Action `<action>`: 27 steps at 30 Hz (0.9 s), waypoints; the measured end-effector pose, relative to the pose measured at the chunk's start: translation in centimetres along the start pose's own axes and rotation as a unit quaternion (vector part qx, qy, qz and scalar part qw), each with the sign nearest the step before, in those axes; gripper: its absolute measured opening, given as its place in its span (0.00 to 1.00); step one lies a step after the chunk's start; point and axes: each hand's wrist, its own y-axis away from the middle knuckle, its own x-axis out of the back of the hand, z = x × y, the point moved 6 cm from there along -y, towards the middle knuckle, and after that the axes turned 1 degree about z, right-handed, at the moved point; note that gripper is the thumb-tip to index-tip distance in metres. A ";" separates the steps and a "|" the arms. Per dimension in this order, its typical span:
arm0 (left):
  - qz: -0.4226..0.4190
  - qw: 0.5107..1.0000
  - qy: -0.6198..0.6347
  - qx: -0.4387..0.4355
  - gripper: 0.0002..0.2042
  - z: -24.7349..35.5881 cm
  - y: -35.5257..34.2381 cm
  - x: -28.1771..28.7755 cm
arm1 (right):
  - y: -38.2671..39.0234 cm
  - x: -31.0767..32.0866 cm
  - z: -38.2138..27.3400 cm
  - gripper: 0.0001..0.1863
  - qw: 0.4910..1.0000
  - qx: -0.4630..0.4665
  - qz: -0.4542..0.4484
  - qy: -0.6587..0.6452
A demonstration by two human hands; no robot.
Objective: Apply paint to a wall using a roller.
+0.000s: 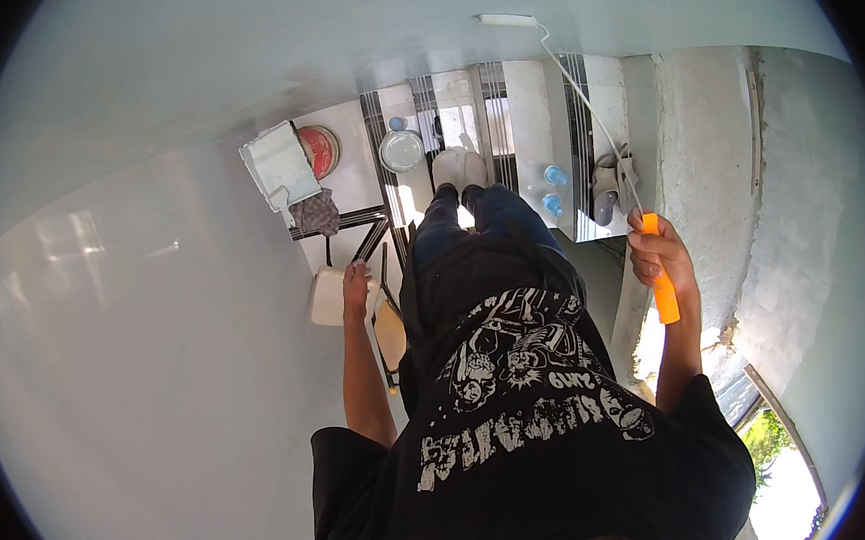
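Observation:
My right hand [660, 256] is closed around the orange handle of a paint roller [667, 294]. The roller's long thin metal rod reaches up and away to the left. Its narrow white sleeve [507, 21] lies against the smooth pale grey wall [385, 22] in front of me. My left hand [355, 285] hangs low on the left with loosely bent fingers, and I see nothing held in it. Behind that hand, a cream-coloured flat piece [329, 299] shows, beside a wood-coloured panel [390, 333] on a dark frame.
White steps with dark striped bands lie below, my feet [460, 168] on them. Left stand a white paint tray [283, 165], a red round lid or can [319, 151], a checked cloth [316, 214] and a clear tub [402, 152]. Right are blue bottles [554, 204] and shoes [604, 183].

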 end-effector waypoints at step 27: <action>-0.015 1.000 -0.013 0.006 0.26 -2.1 -0.5 0.0 | 1.4 -0.8 -1.8 0.11 0.999 -0.026 -0.014 0.028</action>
